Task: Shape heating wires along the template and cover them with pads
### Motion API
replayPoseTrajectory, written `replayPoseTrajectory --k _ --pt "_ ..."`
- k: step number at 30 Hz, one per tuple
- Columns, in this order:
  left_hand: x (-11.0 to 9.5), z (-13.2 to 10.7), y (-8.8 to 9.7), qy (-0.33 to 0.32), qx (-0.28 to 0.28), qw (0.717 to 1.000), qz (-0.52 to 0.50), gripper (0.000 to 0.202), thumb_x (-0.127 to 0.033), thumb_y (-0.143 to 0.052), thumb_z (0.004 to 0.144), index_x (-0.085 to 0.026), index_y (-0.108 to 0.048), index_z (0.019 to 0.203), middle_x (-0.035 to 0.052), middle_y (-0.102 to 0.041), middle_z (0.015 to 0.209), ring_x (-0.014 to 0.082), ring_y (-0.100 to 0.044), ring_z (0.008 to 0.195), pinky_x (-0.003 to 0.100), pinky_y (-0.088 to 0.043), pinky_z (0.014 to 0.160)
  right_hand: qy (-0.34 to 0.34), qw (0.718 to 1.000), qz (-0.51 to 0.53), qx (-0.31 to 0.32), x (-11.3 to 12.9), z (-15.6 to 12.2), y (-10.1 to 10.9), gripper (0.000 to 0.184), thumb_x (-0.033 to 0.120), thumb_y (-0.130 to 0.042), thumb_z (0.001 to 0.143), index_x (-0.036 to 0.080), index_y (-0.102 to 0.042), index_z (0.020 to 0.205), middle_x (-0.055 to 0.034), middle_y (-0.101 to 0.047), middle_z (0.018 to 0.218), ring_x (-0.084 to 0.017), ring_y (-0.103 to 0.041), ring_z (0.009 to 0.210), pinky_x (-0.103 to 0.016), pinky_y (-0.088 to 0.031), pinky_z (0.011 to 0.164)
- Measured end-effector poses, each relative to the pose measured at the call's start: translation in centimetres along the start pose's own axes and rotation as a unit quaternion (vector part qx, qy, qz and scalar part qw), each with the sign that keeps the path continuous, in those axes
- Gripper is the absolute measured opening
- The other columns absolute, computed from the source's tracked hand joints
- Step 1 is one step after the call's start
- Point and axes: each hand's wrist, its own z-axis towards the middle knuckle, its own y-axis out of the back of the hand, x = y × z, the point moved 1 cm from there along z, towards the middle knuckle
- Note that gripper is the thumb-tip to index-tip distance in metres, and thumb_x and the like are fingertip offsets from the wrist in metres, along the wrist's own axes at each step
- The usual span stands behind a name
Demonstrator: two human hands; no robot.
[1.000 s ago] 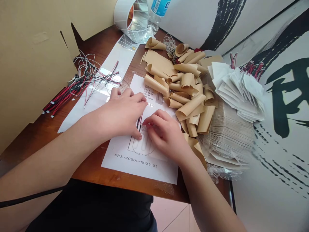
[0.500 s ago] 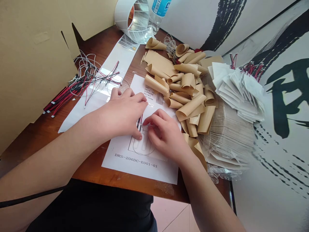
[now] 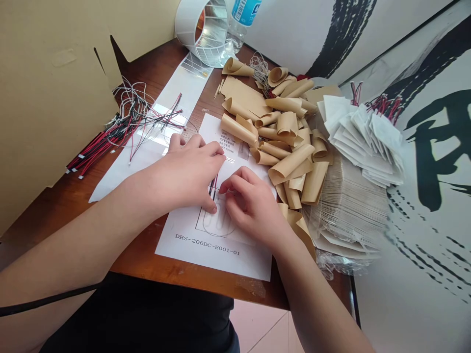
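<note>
1. A thin looped wire (image 3: 216, 235) lay on a printed sheet (image 3: 228, 264) marked DRS-206DC-E001-01, near red and black leads (image 3: 214, 184), between the hands.
2. The left hand (image 3: 186, 169) rested over the sheet, its grip spread, thumb tip just beside the leads.
3. The right hand (image 3: 252, 198) had its grip curled beside the leads; whether it pinched the wire, I could not tell.
4. Rolled brown papers (image 3: 292, 164) lay right of the sheet, a wire bundle (image 3: 127, 122) left, all on the wooden counter (image 3: 143, 257).
</note>
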Motion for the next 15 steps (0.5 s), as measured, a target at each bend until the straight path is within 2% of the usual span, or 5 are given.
replayPoseTrajectory --k 5,10,15 --pt "0.08 -0.04 -0.06 -0.004 -0.005 1.000 -0.009 0.085 -0.068 -0.076 0.061 -0.029 -0.062 0.136 0.0070 -0.049 0.155 0.0404 -0.042 0.129 0.058 -0.028 0.107 -0.004 1.000 0.009 0.012 0.13 -0.04 0.08 0.017 0.006 -0.051 0.081 0.022 -0.058 0.082 -0.0041 -0.053 0.086 -0.020 -0.055 0.080 -0.034 -0.046 0.067" --pt "0.07 -0.06 -0.02 0.001 -0.001 1.000 -0.018 0.086 -0.066 -0.077 0.062 -0.032 -0.061 0.138 0.0057 -0.049 0.155 0.0407 -0.042 0.130 0.059 -0.024 0.110 -0.011 1.000 0.004 0.013 0.24 -0.06 0.11 0.016 0.008 -0.053 0.083 0.023 -0.058 0.087 -0.0043 -0.054 0.088 -0.021 -0.056 0.083 -0.035 -0.047 0.070" --pt "0.04 -0.07 0.04 -0.004 -0.001 1.000 -0.012 0.085 -0.066 -0.076 0.063 -0.028 -0.061 0.138 0.0069 -0.049 0.155 0.0407 -0.042 0.129 0.059 -0.025 0.109 -0.015 1.000 0.003 0.015 0.13 -0.04 0.08 0.017 0.009 -0.051 0.085 0.021 -0.060 0.093 -0.0051 -0.055 0.091 -0.021 -0.057 0.083 -0.036 -0.048 0.072"
